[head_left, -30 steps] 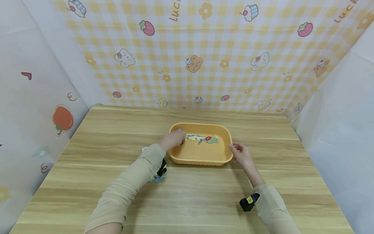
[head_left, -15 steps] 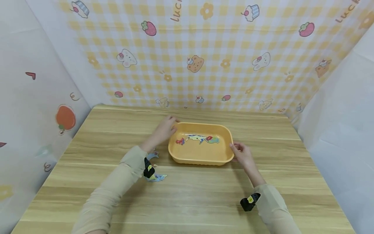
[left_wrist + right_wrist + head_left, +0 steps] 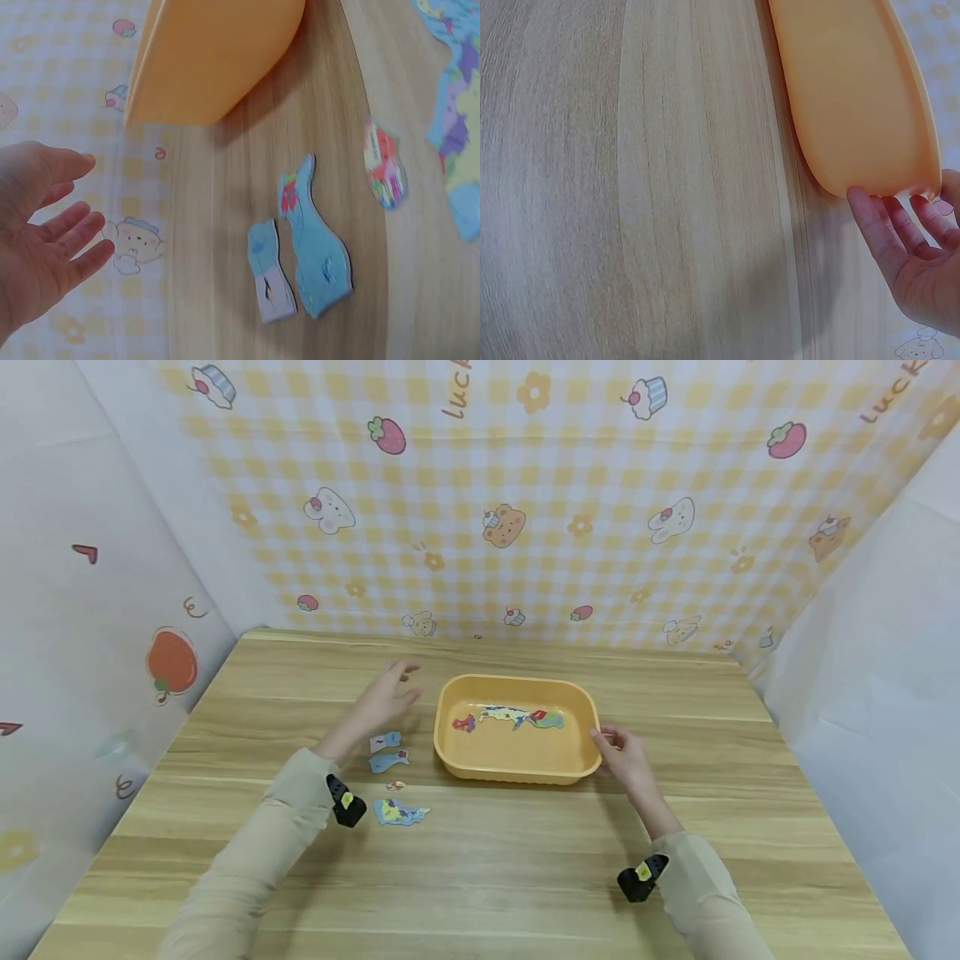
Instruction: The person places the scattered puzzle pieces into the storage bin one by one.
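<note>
An orange-yellow plastic basin [image 3: 517,760] stands on the wooden table with several colourful flat puzzle pieces on its bottom, among them a small red one [image 3: 464,723] and a long pale one [image 3: 504,714]. My right hand [image 3: 625,758] holds the basin's right end, fingers and thumb at its rim. My left hand [image 3: 380,697] hovers left of the basin, fingers spread and holding nothing. Below it lie a white-and-blue piece [image 3: 271,274], a curved blue piece [image 3: 322,262], a small red-and-white piece [image 3: 384,165] and a larger blue-and-yellow piece [image 3: 399,812].
Behind the wooden table [image 3: 510,877] hangs a yellow checked cloth [image 3: 450,468] with cartoon prints. Pale sheets [image 3: 97,635] enclose both sides. A black wrist camera [image 3: 347,802] sits on the left sleeve.
My left hand has come out of the basin and moved left, uncovering the small red piece inside and the loose pieces on the table. The right hand keeps its place at the basin.
</note>
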Demonstrator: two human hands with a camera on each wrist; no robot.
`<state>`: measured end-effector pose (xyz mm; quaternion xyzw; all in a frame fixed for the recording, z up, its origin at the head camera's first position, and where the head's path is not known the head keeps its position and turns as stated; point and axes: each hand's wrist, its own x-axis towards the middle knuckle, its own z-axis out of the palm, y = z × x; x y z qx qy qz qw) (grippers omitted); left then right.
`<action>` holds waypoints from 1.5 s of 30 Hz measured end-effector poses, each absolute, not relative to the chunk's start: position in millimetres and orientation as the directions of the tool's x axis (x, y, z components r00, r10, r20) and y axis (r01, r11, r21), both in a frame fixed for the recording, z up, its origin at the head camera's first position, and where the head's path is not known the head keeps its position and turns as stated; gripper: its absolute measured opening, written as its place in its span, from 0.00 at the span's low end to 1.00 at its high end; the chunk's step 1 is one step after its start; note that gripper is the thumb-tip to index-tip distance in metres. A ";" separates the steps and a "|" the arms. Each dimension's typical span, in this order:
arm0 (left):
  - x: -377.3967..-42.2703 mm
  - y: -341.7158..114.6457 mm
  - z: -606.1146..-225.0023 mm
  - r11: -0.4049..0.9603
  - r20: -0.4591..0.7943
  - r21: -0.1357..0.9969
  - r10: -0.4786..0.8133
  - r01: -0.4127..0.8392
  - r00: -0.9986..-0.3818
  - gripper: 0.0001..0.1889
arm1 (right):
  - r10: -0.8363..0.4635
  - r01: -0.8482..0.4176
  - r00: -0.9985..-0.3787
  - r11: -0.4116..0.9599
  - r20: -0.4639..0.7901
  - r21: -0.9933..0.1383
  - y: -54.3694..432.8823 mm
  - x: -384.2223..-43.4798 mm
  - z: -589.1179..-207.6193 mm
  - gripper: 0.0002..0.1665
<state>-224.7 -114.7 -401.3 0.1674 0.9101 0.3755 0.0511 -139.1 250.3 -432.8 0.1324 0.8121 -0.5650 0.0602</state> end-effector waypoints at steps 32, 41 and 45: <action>-196.2 -164.8 -438.4 0.869 -0.194 0.416 0.371 0.266 -0.908 0.12 | 0.149 0.250 -0.966 0.362 -0.209 -0.898 251.2 -136.0 -433.9 0.28; -198.2 -165.3 -442.1 0.865 -0.200 0.432 0.367 0.254 -0.909 0.11 | 0.151 0.240 -0.969 0.355 -0.198 -0.903 250.8 -136.9 -434.0 0.27; -197.5 -166.2 -442.8 0.832 -0.207 0.512 0.361 0.214 -0.909 0.10 | 0.149 0.237 -0.970 0.364 -0.194 -0.901 250.7 -136.9 -434.8 0.28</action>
